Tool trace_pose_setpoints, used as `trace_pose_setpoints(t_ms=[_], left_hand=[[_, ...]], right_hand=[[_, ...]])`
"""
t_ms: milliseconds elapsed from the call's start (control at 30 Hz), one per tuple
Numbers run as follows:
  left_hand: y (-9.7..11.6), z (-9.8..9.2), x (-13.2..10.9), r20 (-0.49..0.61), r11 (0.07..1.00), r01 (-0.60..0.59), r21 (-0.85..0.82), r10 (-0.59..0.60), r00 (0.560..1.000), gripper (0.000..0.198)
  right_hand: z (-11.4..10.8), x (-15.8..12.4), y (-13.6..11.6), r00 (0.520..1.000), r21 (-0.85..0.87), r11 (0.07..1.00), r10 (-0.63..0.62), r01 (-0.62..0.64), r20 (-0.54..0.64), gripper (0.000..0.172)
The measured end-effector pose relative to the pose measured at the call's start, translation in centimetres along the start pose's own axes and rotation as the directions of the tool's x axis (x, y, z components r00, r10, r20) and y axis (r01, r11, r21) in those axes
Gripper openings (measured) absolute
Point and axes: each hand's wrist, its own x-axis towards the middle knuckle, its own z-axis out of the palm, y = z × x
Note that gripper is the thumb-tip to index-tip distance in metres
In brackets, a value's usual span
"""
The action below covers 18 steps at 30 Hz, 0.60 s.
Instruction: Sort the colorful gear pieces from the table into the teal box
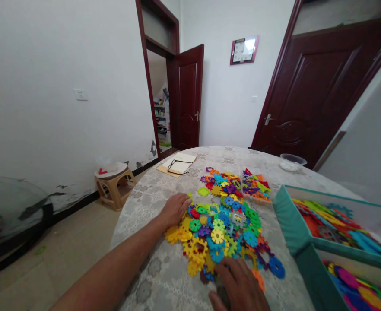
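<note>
Head view: loose plastic gear pieces (217,236) heaped mid-table (138,220), mixed colors. Left hand (176,208) palm down at the heap's left edge, fingers bent; can't tell if gripping. Right hand (240,285) at the near edge, thumb apart from fingers — grip on a piece also can't tell, fingertips unclear.

Containers: clear tray (258,199) behind the heap, filled with purple, red, orange, green pieces. Teal container (283,216) at right, two sections — far one has long flat strips plus a blue toothed piece, near one colorful rounded pieces. Clear bowl (294,159) at the far right edge, contents unclear.
</note>
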Motion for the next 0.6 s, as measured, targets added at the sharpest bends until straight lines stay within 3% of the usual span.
trace_pose_setpoints(t_ms=[67, 267, 600], left_hand=[[1.8, 0.4, -1.4, -0.038, 0.998, 0.055, 0.026, -0.054, 0.998, 0.044], [6.5, 1.5, -3.3, -0.096, 0.968, 0.231, 0.097, -0.222, 0.970, 0.041], [12.8, 3.2, -5.3, -0.193, 0.926, 0.369, 0.080, -0.349, 0.917, 0.044]], right_hand=[[-0.9, 0.3, -0.1, 1.000, -0.036, 0.999, 0.003, -0.003, -0.007, 0.054], [-2.8, 1.6, -1.6, 0.982, -0.011, 0.983, 0.184, -0.184, 0.035, 0.031], [-4.5, 2.1, -0.8, 0.968, -0.110, 0.966, 0.243, -0.235, 0.061, 0.015]])
